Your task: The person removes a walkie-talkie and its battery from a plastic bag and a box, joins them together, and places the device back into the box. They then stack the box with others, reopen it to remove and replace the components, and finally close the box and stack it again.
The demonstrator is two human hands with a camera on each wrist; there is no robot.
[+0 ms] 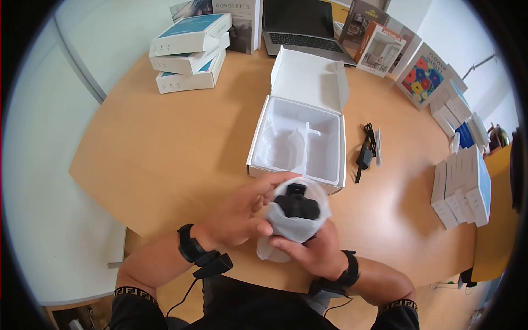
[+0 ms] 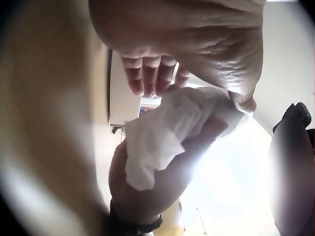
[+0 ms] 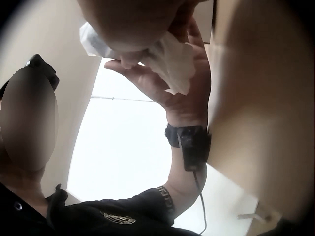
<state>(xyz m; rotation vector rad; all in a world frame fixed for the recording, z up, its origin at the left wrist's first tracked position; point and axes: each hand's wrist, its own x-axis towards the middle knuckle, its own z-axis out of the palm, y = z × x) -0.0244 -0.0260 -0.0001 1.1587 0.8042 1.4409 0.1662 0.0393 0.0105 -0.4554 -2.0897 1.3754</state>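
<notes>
A black device (image 1: 297, 206) shows through the mouth of a soft white wrapping pouch (image 1: 300, 230), held above the table's near edge. My right hand (image 1: 314, 253) grips the pouch from below and the right, thumb across its front. The left hand (image 1: 234, 212) is beside it on the left, its thumb at the pouch and its fingers extended near the rim. In the left wrist view the left fingers (image 2: 151, 73) are fairly straight, and crumpled wrapping (image 2: 157, 137) hangs over the right palm. The lower part of the device is hidden in the pouch.
Just beyond the hands an open white box (image 1: 342, 159) holds a bare moulded tray (image 1: 323, 154). A black adapter with cable (image 1: 366, 154) lies to its right. Stacked white boxes (image 1: 190, 52) stand back left, more boxes (image 1: 459, 187) at right, a laptop (image 1: 302, 33) and books behind.
</notes>
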